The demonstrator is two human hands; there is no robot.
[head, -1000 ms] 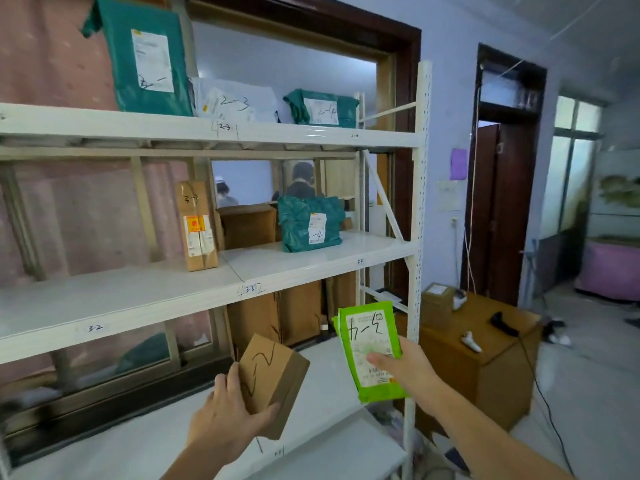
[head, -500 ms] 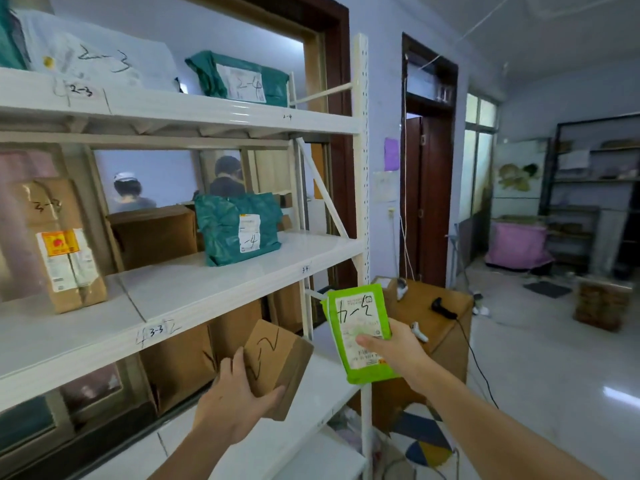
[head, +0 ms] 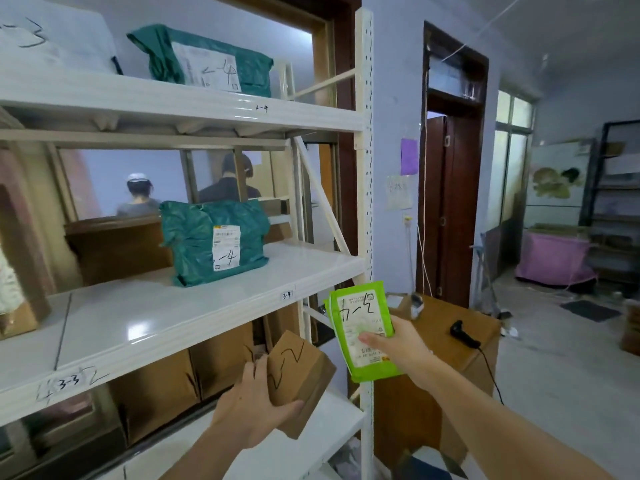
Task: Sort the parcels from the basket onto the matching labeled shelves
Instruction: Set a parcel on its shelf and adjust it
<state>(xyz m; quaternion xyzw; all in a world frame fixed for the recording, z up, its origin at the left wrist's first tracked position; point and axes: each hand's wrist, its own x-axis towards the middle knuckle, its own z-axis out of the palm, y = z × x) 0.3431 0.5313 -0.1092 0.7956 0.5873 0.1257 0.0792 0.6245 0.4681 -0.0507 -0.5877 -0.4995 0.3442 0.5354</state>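
Green parcels [head: 214, 242] sit on the shelves [head: 180, 317]; left hand [head: 249, 407] grips a box [head: 299, 374], right hand [head: 398, 344] pinches a green pouch [head: 362, 327].

White parcel [head: 52, 32] cut by top-left edge; brown box [head: 20, 271] cropped left, label perhaps blurred.

A single head-worn wide-angle view is given, aimed forward and slightly down. The shelves [head: 194, 306] are seen close, filling the left of the frame; the room recedes at right.
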